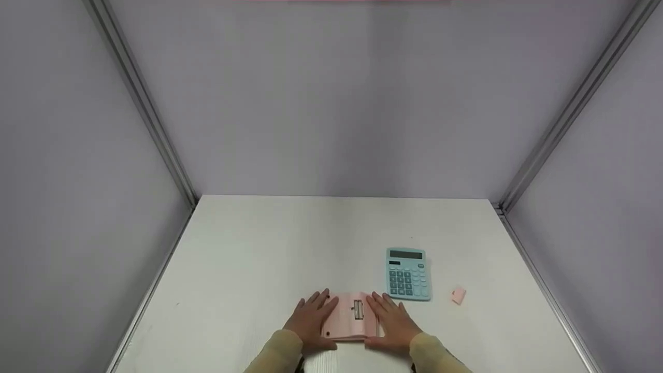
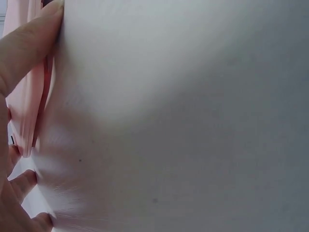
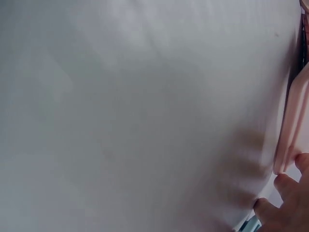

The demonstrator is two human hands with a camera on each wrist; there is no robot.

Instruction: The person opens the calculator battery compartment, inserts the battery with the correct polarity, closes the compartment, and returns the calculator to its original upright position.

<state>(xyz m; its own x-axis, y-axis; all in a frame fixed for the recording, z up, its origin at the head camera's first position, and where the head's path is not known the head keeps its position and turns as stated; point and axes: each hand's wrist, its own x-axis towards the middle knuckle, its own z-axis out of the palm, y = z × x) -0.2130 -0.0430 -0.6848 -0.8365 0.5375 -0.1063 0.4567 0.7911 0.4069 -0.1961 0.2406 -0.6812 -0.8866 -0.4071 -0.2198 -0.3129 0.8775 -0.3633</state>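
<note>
A pink plastic device (image 1: 342, 322) lies flat near the table's front edge. It looks like a calculator turned face down, with dark spots at its left corners and an uncovered compartment (image 1: 358, 310) holding something pale. My left hand (image 1: 312, 322) rests along its left side, fingers stretched forward and thumb by the near edge. Along the right side lies my right hand (image 1: 395, 325), its fingers also extended and thumb near the front edge. In the left wrist view, the thumb (image 2: 31, 41) overlaps the device's side. Fingertips (image 3: 285, 183) touch around its corner in the right wrist view.
A light blue calculator (image 1: 408, 282) lies face up just beyond my right hand. Farther right is a small pink piece (image 1: 458, 295). The white table (image 1: 233, 248) is bordered by grey panels (image 1: 331, 103) at the back and both sides.
</note>
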